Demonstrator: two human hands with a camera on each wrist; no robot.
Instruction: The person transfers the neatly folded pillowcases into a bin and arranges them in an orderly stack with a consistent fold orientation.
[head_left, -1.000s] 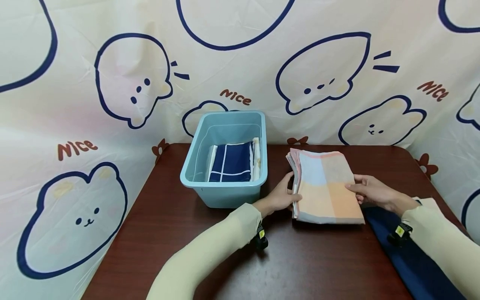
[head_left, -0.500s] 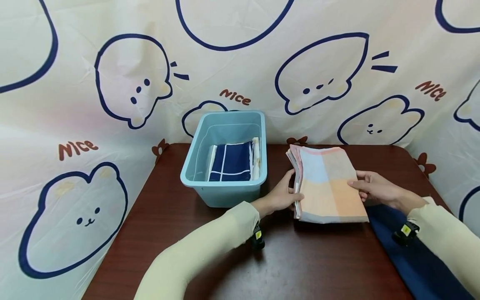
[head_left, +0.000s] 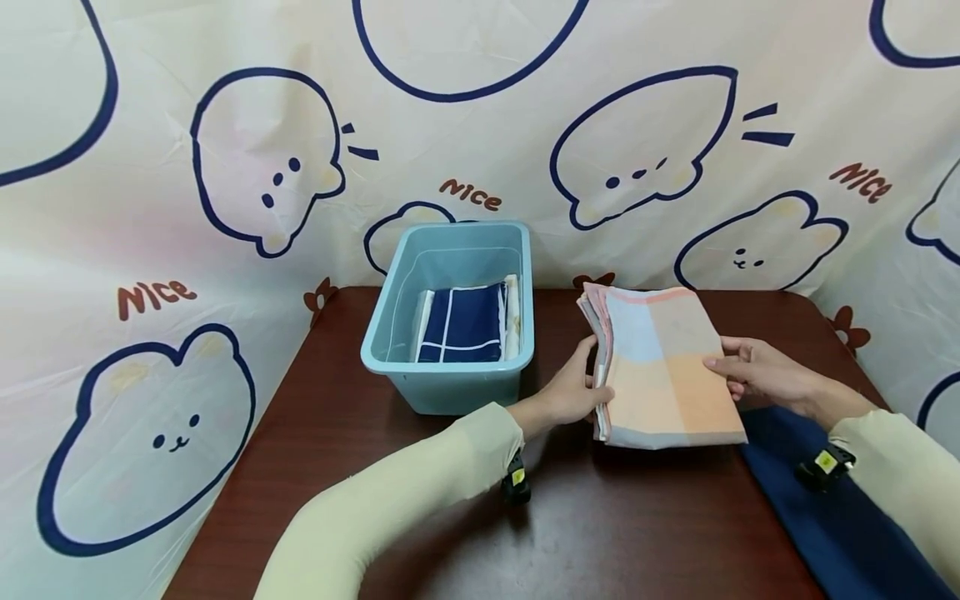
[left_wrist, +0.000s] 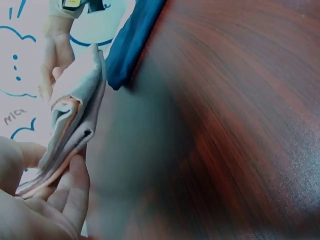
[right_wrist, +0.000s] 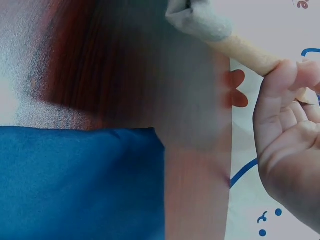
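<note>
A folded checked cloth (head_left: 667, 367) in pink, pale blue, beige and orange is held between both hands above the right half of the table. My left hand (head_left: 566, 390) pinches its layered left edge, thumb on the front face. The left wrist view shows the cloth's stacked folds (left_wrist: 75, 115) between thumb and fingers. On the opposite edge, my right hand (head_left: 768, 375) grips with the thumb in front and the fingers behind. In the right wrist view only the cloth's lower edge (right_wrist: 245, 52) shows, reaching to the right hand's fingertips.
A light blue plastic bin (head_left: 450, 392) stands left of the cloth, holding a folded navy cloth (head_left: 465, 321) with white lines and some whitish folded fabric. A dark blue cloth (head_left: 817, 500) lies along the right side of the brown table (head_left: 600, 533). A printed curtain (head_left: 487, 133) hangs behind.
The checked cloth has shifted slightly right and its top edge a little up, both hands moving along with it. Both hands keep their grip; the bin has not moved.
</note>
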